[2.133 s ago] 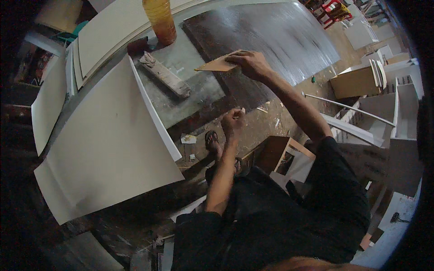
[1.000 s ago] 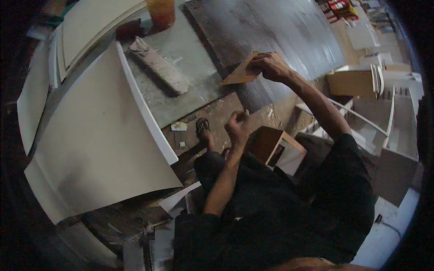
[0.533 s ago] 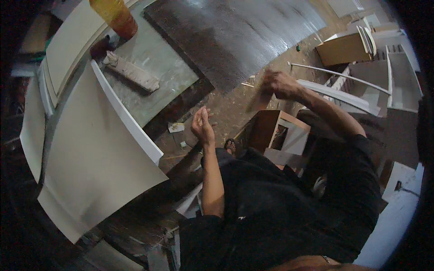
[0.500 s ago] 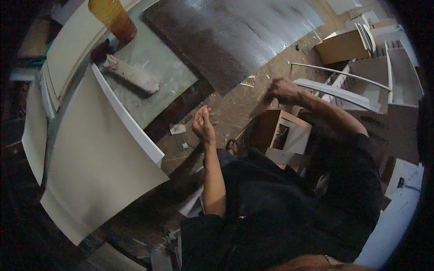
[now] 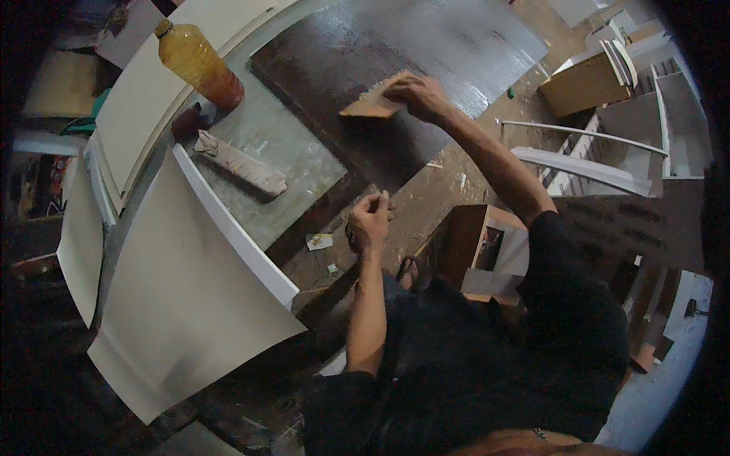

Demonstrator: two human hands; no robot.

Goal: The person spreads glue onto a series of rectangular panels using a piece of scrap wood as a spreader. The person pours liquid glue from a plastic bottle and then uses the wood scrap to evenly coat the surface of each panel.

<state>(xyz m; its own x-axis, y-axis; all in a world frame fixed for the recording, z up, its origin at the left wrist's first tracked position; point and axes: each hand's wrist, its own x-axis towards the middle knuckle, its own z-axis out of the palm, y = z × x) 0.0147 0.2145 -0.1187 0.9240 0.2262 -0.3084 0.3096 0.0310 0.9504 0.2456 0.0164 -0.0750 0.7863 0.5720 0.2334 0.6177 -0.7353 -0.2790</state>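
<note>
Right hand point(image 5: 417, 97) is out over the dark board point(image 5: 395, 68), fingers curled down on the back edge of a tan sheet point(image 5: 371, 104) that looks like sandpaper. The sheet lies flat on the board's near part, pinned under the fingertips. Right arm stretches long from the lower right, dark sleeve at the shoulder.

Left hand point(image 5: 369, 223) hangs lower, off the board's near edge, above the dusty floor. Its fingers are pressed together in a loose fist, thumb against the forefinger; whether anything small sits in that pinch, I cannot tell.

To the left of the board, a grey slab point(image 5: 266, 144) carries a rolled bundle point(image 5: 239, 163) lying on its side, and an amber bottle point(image 5: 199, 64) standing at the far corner. A large white panel point(image 5: 175, 296) leans in at the lower left, its edge just beside the slab. Near the left hand, small scraps point(image 5: 319, 242) lie on the floor. A wooden box point(image 5: 475, 247) stands just to the right of the left hand, below the right arm. White frames point(image 5: 593, 152) are stacked at the far right.
</note>
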